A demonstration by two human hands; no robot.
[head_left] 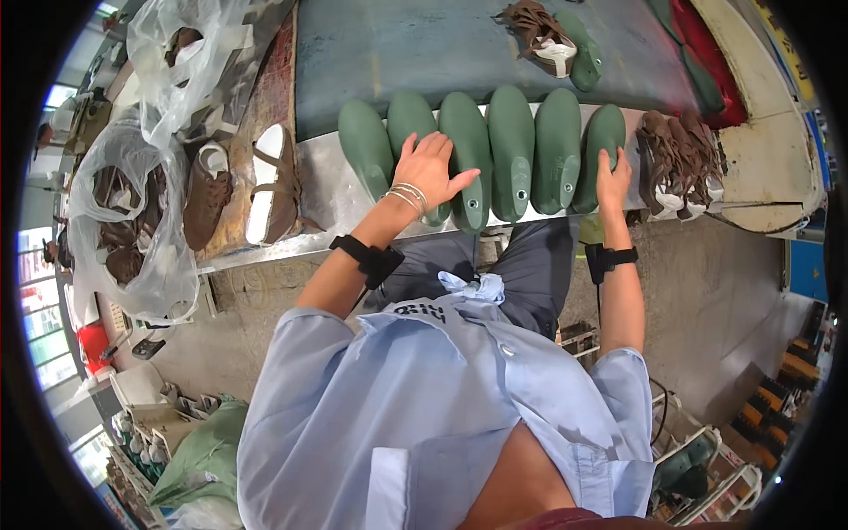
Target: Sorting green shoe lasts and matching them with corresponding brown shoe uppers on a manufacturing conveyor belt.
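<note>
Several green shoe lasts stand in a row along the near edge of the bench, toes pointing away from me. My left hand (pixel 428 168) lies across the second last from the left (pixel 411 113), fingers stretched out. Its thumb reaches over the third last (pixel 465 132). At the right end of the row, my right hand (pixel 614 179) is closed on the near right side of the last shoe last (pixel 604 128); some of its fingers are hidden. Between the hands, two more lasts (pixel 511 141) (pixel 556 146) stand untouched.
Brown lace-up shoe uppers (pixel 678 168) are bunched right of the row. Farther back lie another upper (pixel 539 35) and a green last (pixel 586 57). To the left are a white-soled piece (pixel 268 185), a brown shoe (pixel 208 199) and plastic bags (pixel 132 221) hanging at the bench edge.
</note>
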